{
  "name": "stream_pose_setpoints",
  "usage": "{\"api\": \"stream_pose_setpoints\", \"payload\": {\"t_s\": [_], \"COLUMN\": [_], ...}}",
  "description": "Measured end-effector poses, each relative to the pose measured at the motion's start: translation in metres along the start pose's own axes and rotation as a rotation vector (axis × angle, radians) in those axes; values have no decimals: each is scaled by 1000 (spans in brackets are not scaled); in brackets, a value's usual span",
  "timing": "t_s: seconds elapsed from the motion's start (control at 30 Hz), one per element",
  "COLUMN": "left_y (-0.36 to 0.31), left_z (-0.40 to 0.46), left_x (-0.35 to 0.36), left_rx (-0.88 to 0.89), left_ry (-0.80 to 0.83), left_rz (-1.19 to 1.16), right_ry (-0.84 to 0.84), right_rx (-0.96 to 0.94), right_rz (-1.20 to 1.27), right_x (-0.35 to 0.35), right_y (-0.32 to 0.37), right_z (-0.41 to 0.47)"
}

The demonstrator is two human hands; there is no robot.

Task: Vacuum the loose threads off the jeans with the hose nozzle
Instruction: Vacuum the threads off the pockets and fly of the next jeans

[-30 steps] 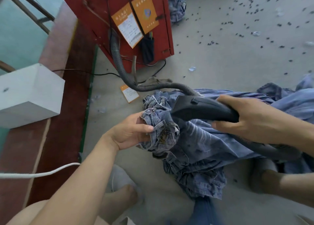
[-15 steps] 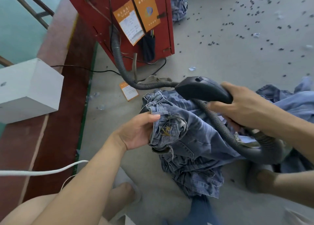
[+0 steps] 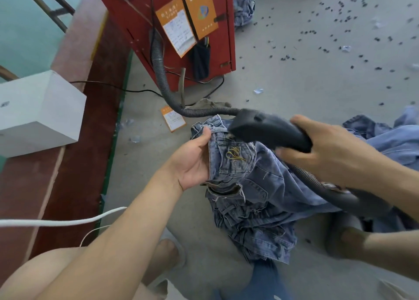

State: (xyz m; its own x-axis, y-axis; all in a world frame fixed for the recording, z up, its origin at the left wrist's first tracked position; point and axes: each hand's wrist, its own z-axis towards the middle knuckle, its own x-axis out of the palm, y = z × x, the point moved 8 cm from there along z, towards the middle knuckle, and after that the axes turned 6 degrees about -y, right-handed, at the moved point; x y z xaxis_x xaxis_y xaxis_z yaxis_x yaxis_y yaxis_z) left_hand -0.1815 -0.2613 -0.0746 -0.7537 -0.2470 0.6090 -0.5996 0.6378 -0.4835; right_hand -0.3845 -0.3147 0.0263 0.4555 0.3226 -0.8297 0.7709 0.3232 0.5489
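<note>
Right hand [image 3: 335,150] gripped hose nozzle [image 3: 267,129], long axis running toward ten o'clock, mouth at the waistband. Left hand [image 3: 192,161], at nine o'clock, pinched jeans [image 3: 260,186] bunched below the nozzle; threads looked nearest the mouth.

Two hands [image 3: 195,161], one nozzle [image 3: 267,129], one jeans [image 3: 254,186]

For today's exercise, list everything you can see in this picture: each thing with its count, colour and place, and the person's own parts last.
Blue denim jeans: one, bunched on the floor, centre.
Black plastic hose nozzle: one, at the jeans' waistband.
Grey ribbed hose: one, from the cabinet.
Red metal cabinet: one, top centre.
Orange paper cards: two on the cabinet, one on the floor.
White box: one, left.
White cord: one, lower left.
Left hand: grips the waistband.
Right hand: holds the nozzle.
</note>
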Motion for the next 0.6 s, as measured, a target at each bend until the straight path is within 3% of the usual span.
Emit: {"api": "stream_pose_setpoints", "payload": {"t_s": [0.13, 0.4, 0.6], "left_y": [6, 0, 3], "left_z": [2, 5, 8], "left_x": [10, 16, 18], "left_rx": [-18, 30, 33], "left_ry": [23, 111, 129], "left_rz": [-20, -88, -74], "right_ry": [168, 28, 185], "right_rx": [-88, 132, 5], "right_rz": [-63, 264, 15], "right_x": [29, 9, 19], "right_y": [18, -2, 12], "right_z": [-16, 6, 3]}}
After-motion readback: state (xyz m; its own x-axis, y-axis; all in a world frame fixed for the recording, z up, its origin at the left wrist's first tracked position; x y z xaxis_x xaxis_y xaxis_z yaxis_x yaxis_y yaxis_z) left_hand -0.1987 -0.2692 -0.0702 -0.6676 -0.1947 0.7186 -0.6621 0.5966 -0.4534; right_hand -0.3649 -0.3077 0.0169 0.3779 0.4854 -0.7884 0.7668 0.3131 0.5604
